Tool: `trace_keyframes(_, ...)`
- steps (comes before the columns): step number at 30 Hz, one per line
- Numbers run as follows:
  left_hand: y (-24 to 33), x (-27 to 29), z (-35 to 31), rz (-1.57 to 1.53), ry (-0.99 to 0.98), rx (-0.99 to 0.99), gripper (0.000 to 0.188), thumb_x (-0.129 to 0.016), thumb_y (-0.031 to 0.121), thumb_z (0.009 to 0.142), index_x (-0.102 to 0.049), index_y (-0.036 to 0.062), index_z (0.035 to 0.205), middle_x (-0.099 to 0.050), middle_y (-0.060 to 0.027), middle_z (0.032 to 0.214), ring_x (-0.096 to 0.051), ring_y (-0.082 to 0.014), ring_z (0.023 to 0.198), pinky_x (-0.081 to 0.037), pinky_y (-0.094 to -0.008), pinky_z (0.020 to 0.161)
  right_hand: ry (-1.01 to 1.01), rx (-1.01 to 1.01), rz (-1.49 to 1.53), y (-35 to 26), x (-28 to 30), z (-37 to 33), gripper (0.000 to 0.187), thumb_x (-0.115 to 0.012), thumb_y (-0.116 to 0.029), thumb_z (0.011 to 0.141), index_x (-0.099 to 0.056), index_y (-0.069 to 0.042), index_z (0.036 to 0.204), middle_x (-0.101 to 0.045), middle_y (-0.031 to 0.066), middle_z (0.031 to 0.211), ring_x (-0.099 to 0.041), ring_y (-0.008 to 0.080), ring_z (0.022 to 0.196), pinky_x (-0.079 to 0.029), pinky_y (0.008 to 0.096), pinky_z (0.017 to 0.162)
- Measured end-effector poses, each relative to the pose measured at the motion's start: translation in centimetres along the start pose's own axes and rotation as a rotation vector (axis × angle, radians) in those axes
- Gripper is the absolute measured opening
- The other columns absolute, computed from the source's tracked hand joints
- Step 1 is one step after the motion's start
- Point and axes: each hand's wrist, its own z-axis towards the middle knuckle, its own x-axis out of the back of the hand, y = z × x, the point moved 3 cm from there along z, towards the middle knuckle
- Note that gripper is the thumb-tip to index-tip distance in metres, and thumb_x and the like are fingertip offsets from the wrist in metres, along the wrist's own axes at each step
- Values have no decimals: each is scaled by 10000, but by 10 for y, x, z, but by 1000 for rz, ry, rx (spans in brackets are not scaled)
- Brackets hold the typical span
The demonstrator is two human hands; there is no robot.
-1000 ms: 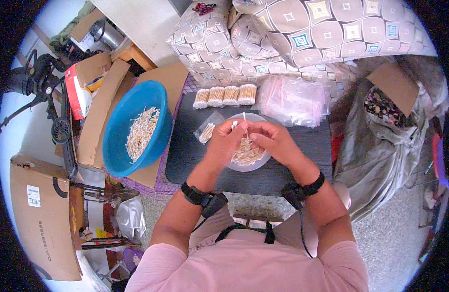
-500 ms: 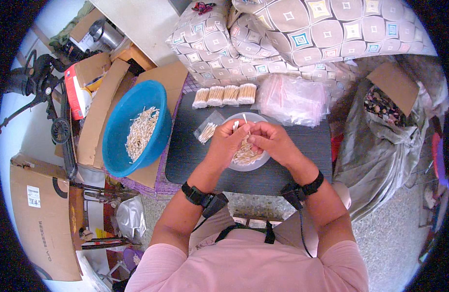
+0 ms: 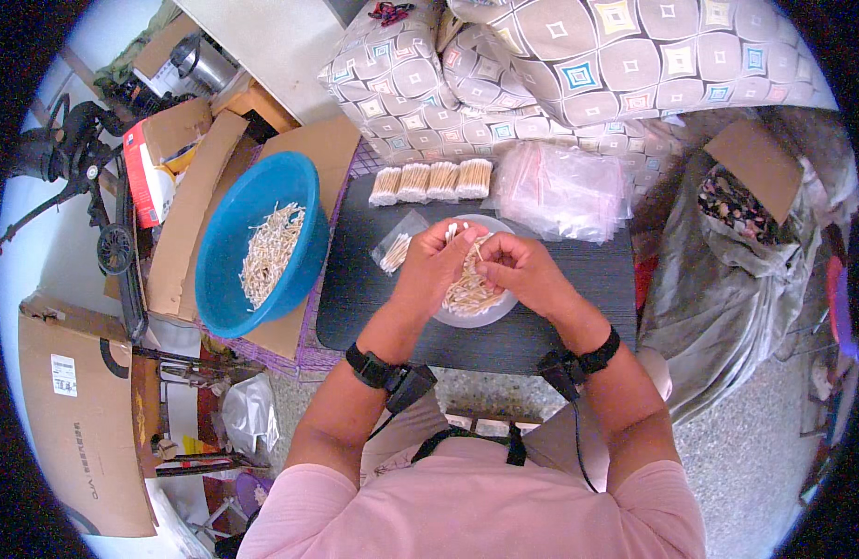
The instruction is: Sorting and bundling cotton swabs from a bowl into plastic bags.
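Note:
Over a white bowl (image 3: 466, 322) of loose cotton swabs (image 3: 471, 296), my two hands are close together. My left hand (image 3: 437, 267) is closed around a few cotton swabs (image 3: 453, 229), their white tips showing above the thumb. Beside it, my right hand (image 3: 524, 270) has its fingers curled and pinched at the bowl's right side; whatever lies between the fingertips is too small to make out. A small clear bag (image 3: 389, 250) with several swabs in it lies left of my left hand.
Bundled swabs (image 3: 429, 182) stand in a row at the back of the dark table (image 3: 355, 312). Clear plastic bags (image 3: 561, 191) are stacked to their right. A tilted blue basin (image 3: 215, 296) of swabs rests on cardboard at left; a grey sack (image 3: 704, 298) stands at right.
The swab that stood up between my hands is no longer there; white tips now show at my left hand's fingers. My right hand has drawn slightly apart from the left.

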Motion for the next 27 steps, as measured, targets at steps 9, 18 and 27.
trace_keyframes(9,2,7,1,32,36,-43,252,-520,285,951,-640,65,927,-426,80,555,-315,-17,457,-242,-200,423,-7,34,-46,-1,2,-1,78,-634,-86,846,-575,-42,871,-583,-19,732,-536,44,644,-458,220,548)
trace_keyframes(18,-2,7,1,-8,35,-57,258,-520,281,953,-647,58,936,-424,83,548,-317,-14,459,-246,-203,424,169,52,-152,-12,12,-1,86,-626,-107,858,-598,-27,874,-597,-15,728,-545,49,633,-457,220,556)
trace_keyframes(27,-10,7,-1,25,-2,-13,215,-530,232,948,-660,61,938,-526,72,631,-376,-2,497,-291,-190,441,253,149,-75,-13,16,0,76,-615,-106,873,-594,-34,877,-583,-12,697,-525,50,584,-433,213,520)
